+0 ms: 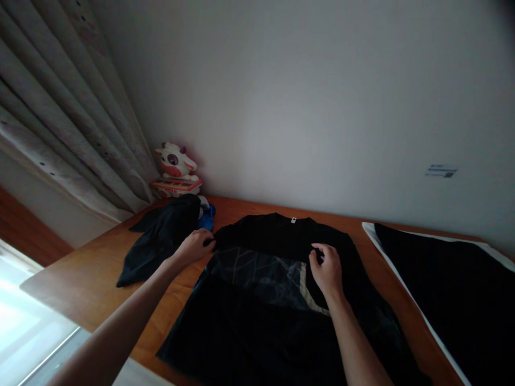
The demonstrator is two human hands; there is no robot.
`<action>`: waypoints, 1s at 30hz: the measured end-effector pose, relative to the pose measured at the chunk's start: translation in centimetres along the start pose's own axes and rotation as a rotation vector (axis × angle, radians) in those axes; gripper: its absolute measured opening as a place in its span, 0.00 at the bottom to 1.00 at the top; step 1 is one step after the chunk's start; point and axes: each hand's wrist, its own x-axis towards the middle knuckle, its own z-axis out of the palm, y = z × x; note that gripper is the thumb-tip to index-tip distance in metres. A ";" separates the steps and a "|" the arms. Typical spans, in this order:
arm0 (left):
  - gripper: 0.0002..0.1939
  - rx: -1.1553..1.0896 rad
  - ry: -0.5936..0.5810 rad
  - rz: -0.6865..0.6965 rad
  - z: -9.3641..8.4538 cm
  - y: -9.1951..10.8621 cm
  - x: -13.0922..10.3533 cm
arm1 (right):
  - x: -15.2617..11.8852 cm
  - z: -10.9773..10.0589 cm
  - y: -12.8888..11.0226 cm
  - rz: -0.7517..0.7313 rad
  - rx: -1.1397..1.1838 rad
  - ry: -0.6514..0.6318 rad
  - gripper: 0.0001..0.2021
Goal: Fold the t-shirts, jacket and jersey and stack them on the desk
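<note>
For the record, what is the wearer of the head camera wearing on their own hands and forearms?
Nothing that shows. The left hand and right hand are ungloved, with no ring, watch or bracelet to be made out in this dim light. Both forearms are bare, with no sleeve in view.

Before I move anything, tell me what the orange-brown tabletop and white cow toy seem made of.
The orange-brown tabletop looks like wood or veneer with a soft sheen; faint grain shows. The white cow toy is probably hard, smooth plastic, from its rounded, moulded form.
</note>
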 end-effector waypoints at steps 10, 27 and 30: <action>0.15 -0.118 0.138 -0.409 -4.2 -0.9 7.4 | -0.1 0.0 0.0 0.029 0.025 -0.013 0.12; 0.18 -0.349 0.175 -0.264 -7.8 3.4 10.7 | -0.1 -0.2 -0.8 0.072 0.064 -0.038 0.11; 0.31 -0.887 -0.113 -0.161 -7.0 8.1 8.5 | -0.1 -0.2 -0.8 0.065 0.057 -0.042 0.12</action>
